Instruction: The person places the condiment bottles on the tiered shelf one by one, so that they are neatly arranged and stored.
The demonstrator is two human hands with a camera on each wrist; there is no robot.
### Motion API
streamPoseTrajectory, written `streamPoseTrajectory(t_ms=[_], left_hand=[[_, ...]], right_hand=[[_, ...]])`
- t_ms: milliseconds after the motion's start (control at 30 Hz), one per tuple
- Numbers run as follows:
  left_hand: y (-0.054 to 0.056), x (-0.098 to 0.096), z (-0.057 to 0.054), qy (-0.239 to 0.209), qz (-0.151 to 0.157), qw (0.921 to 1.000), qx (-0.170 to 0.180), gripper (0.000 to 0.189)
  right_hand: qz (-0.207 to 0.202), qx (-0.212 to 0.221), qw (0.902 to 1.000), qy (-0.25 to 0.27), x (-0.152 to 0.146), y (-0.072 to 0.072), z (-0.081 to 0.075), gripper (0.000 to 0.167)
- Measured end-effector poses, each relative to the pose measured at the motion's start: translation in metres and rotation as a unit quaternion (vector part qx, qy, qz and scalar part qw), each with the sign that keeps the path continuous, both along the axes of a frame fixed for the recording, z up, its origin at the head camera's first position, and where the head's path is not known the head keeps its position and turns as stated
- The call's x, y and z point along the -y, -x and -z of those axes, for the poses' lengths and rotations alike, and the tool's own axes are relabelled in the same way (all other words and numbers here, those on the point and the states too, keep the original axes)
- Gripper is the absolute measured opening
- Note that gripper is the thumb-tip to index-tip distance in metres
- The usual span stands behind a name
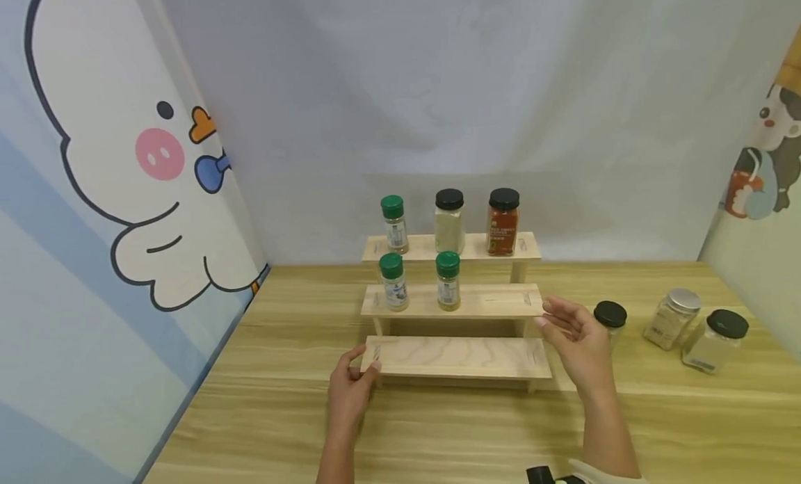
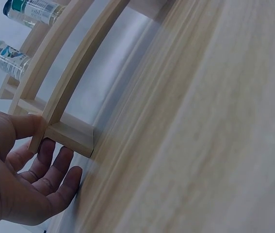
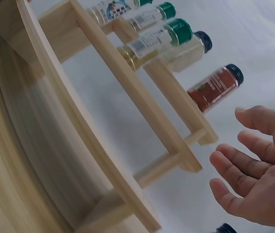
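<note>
A three-tier wooden rack stands on the table. At its left end, my left hand grips the lowest step, thumb on top and fingers curled beneath the board, as the left wrist view shows. My right hand is beside the right end of the middle step, fingers relaxed and apart, holding nothing. On the top step are a green-capped shaker, a black-lidded jar of pale powder and a red sweet pepper jar. Two more green-capped shakers, one left and one central, occupy the middle step.
Right of the rack, a black-lidded jar is partly hidden behind my right hand. Farther right stand a silver-lidded jar and another black-lidded jar. A pale curtain hangs behind the wood-grain table.
</note>
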State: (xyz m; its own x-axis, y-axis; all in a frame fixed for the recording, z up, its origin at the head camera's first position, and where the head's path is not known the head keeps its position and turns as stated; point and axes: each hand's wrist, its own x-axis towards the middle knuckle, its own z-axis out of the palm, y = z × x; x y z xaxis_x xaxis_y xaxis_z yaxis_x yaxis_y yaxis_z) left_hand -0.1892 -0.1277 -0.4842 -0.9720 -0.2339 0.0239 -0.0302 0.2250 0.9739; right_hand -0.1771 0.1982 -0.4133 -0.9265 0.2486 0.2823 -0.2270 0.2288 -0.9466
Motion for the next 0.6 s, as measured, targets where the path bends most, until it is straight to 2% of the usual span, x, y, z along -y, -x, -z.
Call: streamPoseTrajectory(t_ms=[233, 367, 500, 600], left_hand=[[0.002, -0.001, 0.001, -0.002, -0.007, 1.0, 0.0, 0.044], [0.002, 0.0, 0.001, 0.0, -0.003, 1.0, 0.0, 0.044], [0.002, 0.0, 0.001, 0.001, -0.003, 1.0, 0.0, 0.044], [0.002, -0.001, 0.001, 0.002, -0.005, 1.0, -0.001, 0.044]], right_hand=[[0.025, 0.01, 0.9956, -0.09, -0.023, -0.004, 0.004, 0.048], [0.048, 0.022, 0.9909, -0.124, -0.034, -0.006, 0.006, 0.05], [0.079, 0.033, 0.9886, -0.123, -0.041, -0.007, 0.008, 0.048], [0.118, 0.046, 0.9876, -0.093, -0.044, -0.007, 0.009, 0.046]])
